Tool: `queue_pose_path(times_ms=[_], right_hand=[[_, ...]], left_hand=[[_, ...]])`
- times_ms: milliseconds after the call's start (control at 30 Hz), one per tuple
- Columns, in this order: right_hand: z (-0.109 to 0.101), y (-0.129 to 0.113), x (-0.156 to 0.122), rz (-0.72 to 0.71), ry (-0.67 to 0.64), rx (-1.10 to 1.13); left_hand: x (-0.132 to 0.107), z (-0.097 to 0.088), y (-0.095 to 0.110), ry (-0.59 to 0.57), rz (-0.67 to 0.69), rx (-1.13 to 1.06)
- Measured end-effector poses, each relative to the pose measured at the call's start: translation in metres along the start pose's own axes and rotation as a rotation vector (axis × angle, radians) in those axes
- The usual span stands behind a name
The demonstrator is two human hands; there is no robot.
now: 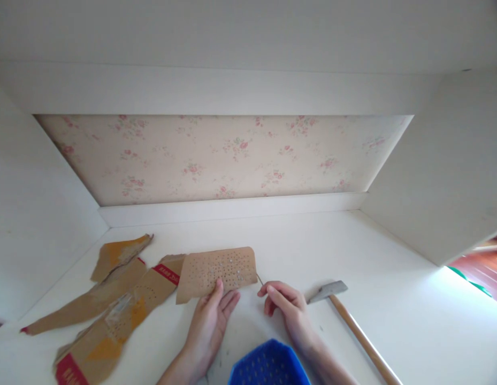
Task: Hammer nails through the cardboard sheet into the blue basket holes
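Observation:
A brown cardboard piece (pixel 222 272) full of small punched holes is tilted up off the white surface. My left hand (pixel 211 321) grips its lower edge, thumb on the front and fingers behind. To the right, my right hand (pixel 286 307) pinches a thin nail (pixel 260 279) between thumb and fingertips, its tip close to the cardboard's lower right corner. Whether the nail touches the cardboard I cannot tell. A hammer (pixel 360 326) with a wooden handle and grey metal head lies just right of my right hand.
Torn cardboard strips (pixel 112 321) with red print and orange patches lie at the left. A blue perforated basket (pixel 269 366) stands at the near edge between my forearms. White side panels and a low overhead panel (pixel 232 91) enclose the white surface (pixel 296 235), before floral wallpaper (pixel 248 166).

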State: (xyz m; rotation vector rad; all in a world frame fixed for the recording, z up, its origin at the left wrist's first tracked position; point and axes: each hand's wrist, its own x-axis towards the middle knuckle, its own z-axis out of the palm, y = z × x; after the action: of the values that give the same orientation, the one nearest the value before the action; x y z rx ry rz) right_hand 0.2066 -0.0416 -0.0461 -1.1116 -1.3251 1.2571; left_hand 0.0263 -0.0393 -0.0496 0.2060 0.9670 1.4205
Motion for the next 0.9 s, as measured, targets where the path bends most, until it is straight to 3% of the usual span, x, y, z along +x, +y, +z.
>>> queue_pose_path(times_ms=[100,233,567,900], right_hand=[[0.0002,0.0026,0.0023,-0.114,0.145,-0.426],[0.0025,0.0065,0.0071,-0.168,0.127,-0.667],[0.0067,0.0021,0.0073,-0.139,0.035,-0.927],[0.0056,0.0045,0.0057,-0.133,0.042,-0.929]], left_hand=[[-0.0005,0.0019,0.0038,-0.027,-0.025,-0.055],[-0.0031,0.0011,0.0057,-0.042,-0.062,-0.072],[-0.0044,-0.0004,0.0040,-0.187,-0.099,-0.035],[-0.0093,-0.0004,0.0052,-0.224,-0.101,0.002]])
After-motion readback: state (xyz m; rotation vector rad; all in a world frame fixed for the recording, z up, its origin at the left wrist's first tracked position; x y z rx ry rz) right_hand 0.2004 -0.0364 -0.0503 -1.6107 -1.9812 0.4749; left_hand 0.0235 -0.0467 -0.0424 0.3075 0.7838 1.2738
